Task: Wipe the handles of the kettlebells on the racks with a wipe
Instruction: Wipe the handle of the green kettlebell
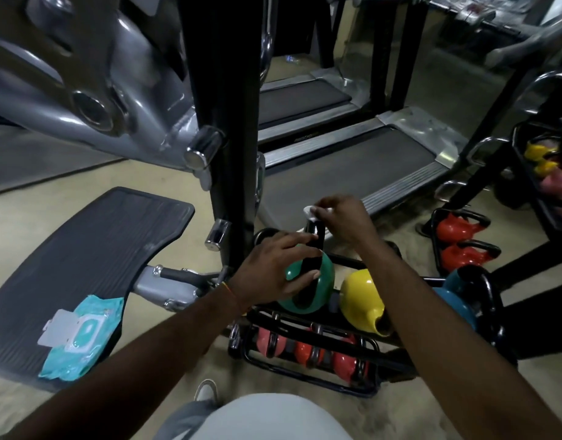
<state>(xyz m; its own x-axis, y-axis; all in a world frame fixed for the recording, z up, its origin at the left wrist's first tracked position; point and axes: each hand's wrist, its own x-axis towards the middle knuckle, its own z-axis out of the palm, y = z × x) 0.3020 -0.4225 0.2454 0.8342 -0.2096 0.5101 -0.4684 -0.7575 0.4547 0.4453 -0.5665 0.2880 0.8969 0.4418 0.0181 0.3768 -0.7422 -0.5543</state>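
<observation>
A: Where is the wipe (pixel 309 211)?

B: In the right hand (pixel 343 220), pinched between thumb and fingertips. It is small, white and crumpled, and it sits on the top of the handle (pixel 318 233) of the green kettlebell (pixel 326 271). Most of it is hidden under the fingers.

A: And the left hand (pixel 273 268)?

B: Spread, fingers fairly straight. It rests on the green ball, with the fingertips reaching across the handle and the thumb lower on it.

A: What is the kettlebell like?

B: A round, glossy green body with a thick, matte black loop for a handle. It sits at the left end of the top tier of a low rack (pixel 305 322) made of black tube. Just beside it is a shiny yellow kettlebell (pixel 359 293), then a blue kettlebell (pixel 454 300) partly hidden by the right forearm.

A: Anything below?

B: Red kettlebells (pixel 305 347) on the lower tier, seen through the bars.

A: What stands around?

B: A black upright post (pixel 229 122) rises just left of the rack, close to the left hand. Left of that lies a dark ribbed rubber footplate (pixel 92 249), and on it a soft teal wipe pack (pixel 82 338) with its white flap lifted. Behind the rack is a treadmill (pixel 352 163) with a grey belt and metal side rails. Further right, well apart, orange kettlebells (pixel 457 230) sit in a second black frame. The floor is pale and matte.
</observation>
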